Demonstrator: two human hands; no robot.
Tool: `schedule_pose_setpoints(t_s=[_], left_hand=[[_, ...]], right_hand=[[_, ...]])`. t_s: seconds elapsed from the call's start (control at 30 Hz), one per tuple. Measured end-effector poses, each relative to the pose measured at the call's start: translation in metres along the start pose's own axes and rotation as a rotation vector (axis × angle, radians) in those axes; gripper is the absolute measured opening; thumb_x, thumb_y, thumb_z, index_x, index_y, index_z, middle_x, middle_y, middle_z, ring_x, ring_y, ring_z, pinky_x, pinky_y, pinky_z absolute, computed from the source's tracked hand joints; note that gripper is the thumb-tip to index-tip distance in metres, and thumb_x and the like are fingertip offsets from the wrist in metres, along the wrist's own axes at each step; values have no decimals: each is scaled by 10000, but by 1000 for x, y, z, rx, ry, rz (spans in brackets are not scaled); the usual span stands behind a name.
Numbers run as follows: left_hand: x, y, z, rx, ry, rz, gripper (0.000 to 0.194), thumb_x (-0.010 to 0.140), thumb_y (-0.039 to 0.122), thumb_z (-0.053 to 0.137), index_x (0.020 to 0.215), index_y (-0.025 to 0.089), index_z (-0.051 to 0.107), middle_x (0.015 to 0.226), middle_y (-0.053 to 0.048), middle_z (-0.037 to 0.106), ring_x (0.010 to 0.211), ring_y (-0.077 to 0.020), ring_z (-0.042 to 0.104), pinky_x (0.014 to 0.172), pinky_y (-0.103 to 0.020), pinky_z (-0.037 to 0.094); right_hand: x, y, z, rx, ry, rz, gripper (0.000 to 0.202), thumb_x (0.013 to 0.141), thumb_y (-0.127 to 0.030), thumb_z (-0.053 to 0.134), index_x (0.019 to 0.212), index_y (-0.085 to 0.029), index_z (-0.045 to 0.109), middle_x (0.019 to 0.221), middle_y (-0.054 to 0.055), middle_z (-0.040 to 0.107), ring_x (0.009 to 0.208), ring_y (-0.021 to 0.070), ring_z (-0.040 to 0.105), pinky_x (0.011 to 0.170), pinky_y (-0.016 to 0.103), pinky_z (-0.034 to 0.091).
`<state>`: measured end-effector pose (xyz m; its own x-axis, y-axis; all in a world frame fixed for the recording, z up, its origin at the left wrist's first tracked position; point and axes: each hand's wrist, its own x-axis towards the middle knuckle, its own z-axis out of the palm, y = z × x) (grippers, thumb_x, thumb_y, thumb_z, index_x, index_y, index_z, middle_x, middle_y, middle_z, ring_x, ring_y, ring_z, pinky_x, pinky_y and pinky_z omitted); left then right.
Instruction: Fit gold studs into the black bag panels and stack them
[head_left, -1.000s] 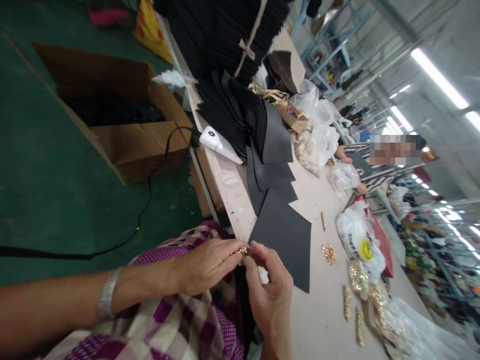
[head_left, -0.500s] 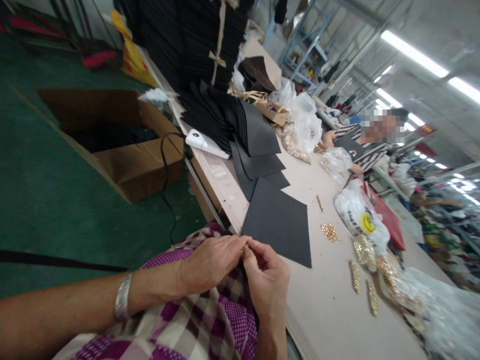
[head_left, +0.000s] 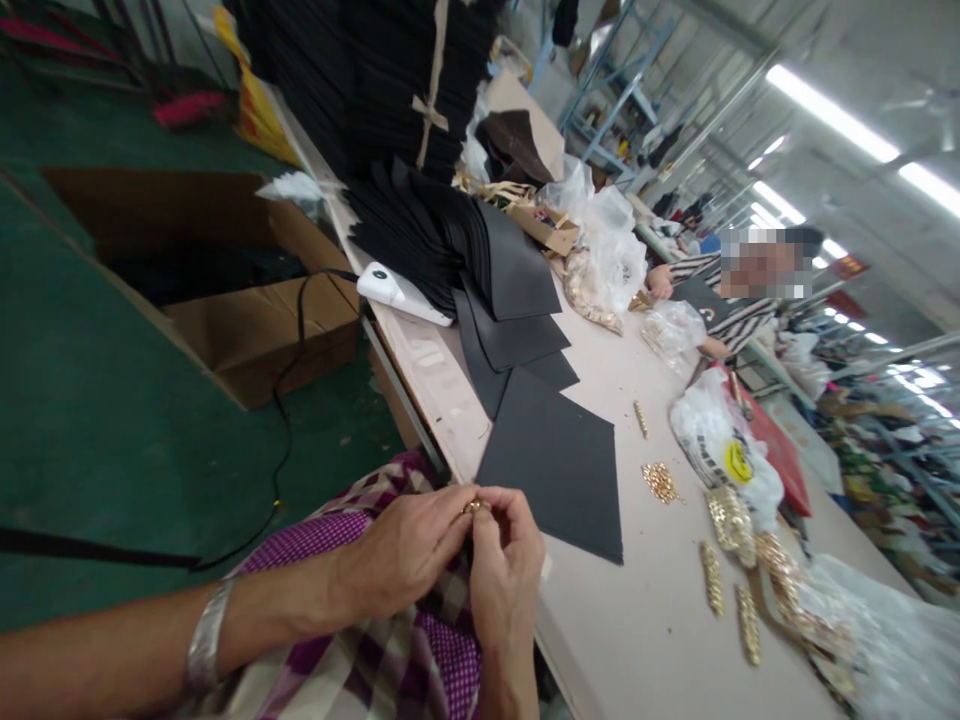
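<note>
Far left of the fingers there's an open cardboard box (head_left: 240, 345) down on the floor. Then the left hand (head_left: 397, 555), fingertips pinching a tiny gold piece (head_left: 474, 507), which sits right between both sets of fingertips. The right hand (head_left: 511, 565) has its thumb and index finger pinched on it from the other side. So yeah, that one looks mid-handling to me, not set down yet; can't see what's been done to it, the fingers cover too much. Just beyond the fingertips lies a dark sheet (head_left: 551, 460). Further right of them: a short gold strip (head_left: 640, 419), a loose gold pile (head_left: 660, 482), then two longer gold strips (head_left: 712, 578). Pile's probably what's left, but whether the strips count as finished, no clue.
</note>
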<state>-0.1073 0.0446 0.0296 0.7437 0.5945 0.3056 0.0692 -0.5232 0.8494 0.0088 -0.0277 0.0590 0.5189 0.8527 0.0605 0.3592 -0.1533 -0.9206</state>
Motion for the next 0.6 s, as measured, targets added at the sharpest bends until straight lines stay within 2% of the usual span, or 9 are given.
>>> schedule_pose_setpoints(t_s=[0.1,0.17,0.23,0.37,0.47,0.6], left_hand=[[9,-6,-6,-155,64,-249,243,962,292,453,1114,197,616,937,-29,692,910,-189,659,824,-283,505],[18,-12,-10,-291,98,-441,245,877,325,573,1070,193,647,805,9,665,754,-172,630,690,-256,486],[27,-20,-12,-419,117,-577,272,833,361,602,1019,177,674,716,28,634,639,-153,580,597,-243,439],[35,-30,-15,-489,146,-665,333,827,404,588,1026,162,700,714,17,659,635,-157,585,604,-251,426],[29,-34,-15,-440,168,-672,348,803,418,636,1037,166,689,819,-3,696,722,-172,617,678,-267,453],[8,-34,-7,-503,131,-705,333,798,434,682,991,163,665,839,-10,692,766,-171,621,706,-271,471]], right_hand=[[14,9,-3,73,-34,41,239,924,-358,544,1013,-179,674,927,44,715,840,177,666,765,277,532],[33,19,-11,-2,6,36,289,926,-382,558,1097,-173,660,962,59,711,834,184,663,759,293,529],[59,32,-20,-190,66,-44,266,935,-360,545,1085,-174,662,960,69,709,853,197,651,791,320,510],[98,50,-34,-590,43,-314,204,959,-250,472,943,-192,667,915,75,699,891,228,589,851,370,456],[91,51,-42,-662,-68,-346,199,967,-203,463,919,-206,656,887,59,685,873,221,571,827,354,449],[48,45,-53,-455,-239,-225,137,945,-215,551,921,-229,685,894,27,692,869,189,608,801,310,474]])
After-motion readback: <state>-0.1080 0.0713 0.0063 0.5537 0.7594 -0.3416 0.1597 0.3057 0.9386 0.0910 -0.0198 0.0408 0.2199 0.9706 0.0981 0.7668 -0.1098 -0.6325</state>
